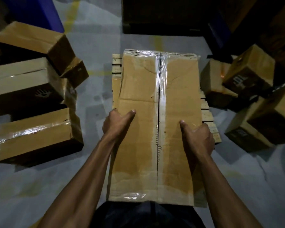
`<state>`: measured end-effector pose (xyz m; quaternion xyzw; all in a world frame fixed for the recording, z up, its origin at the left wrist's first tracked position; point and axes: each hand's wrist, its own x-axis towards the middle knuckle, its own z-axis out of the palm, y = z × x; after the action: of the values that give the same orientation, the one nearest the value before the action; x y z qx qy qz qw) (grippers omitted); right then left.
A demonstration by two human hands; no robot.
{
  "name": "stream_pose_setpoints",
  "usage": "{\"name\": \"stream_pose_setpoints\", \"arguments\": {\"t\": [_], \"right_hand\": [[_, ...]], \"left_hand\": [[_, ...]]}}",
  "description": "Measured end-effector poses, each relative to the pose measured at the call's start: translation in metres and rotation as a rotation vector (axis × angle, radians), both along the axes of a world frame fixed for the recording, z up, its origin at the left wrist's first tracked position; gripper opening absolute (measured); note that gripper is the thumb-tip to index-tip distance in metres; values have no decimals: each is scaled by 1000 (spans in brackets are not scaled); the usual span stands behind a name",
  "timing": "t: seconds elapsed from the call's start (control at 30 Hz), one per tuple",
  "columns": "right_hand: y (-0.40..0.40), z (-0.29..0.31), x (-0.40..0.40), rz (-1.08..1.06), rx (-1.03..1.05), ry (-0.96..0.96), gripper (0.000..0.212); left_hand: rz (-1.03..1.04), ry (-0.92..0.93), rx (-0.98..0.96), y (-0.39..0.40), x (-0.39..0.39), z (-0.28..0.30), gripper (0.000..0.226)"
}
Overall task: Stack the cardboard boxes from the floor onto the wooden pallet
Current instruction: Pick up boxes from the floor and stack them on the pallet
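Cardboard boxes [34,135] lie scattered on the grey floor [95,46] at the far left, some leaning on each other, their tops sealed with glossy tape. Moving right, the person's left hand [117,124] grips the left edge of a long taped box [138,129], thumb on top and fingers curled out of sight round the side. This box sits centrally, over the wooden pallet [116,66], whose slats show just past its left and right edges; whether it already rests on them cannot be told. Its top is creased and dented, so the card seems soft and likely to buckle if squeezed, and the clear tape along the centre seam looks slippery; gripping the bare side edges, as here, seems wisest. The right hand [197,139] grasps the opposite edge the same way. Farther right, more tumbled boxes [253,112] crowd close to the pallet's corner, leaving little room there, while open floor lies between the pallet and the left pile.
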<state>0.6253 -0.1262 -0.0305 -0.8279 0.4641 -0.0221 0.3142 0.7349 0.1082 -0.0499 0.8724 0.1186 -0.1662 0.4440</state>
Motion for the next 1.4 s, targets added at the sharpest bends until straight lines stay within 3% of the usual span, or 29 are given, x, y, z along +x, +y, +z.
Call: {"name": "stream_pose_setpoints", "arguments": {"t": [0.1,0.33,0.5,0.6,0.97,1.2,1.4], "right_hand": [[-42,-7,15,-15,-3,1,79],[-158,-53,94,65,55,53,73],[-222,-91,152,159,108,91,70],[-248,-116,179,196,128,128,70],[-282,-262,245,213,109,177,71],[-280,-356,274,218,92,193,73],[-282,-402,297,222,121,154,70]], "left_hand": [[0,13,20,-43,16,-11,103],[97,75,57,-157,75,-55,83],[174,134,50,-215,114,-88,89],[186,146,18,-237,132,-110,80],[230,155,-60,-269,192,-251,87],[249,149,-82,-267,217,-339,73],[155,122,161,-267,243,-379,75]]}}
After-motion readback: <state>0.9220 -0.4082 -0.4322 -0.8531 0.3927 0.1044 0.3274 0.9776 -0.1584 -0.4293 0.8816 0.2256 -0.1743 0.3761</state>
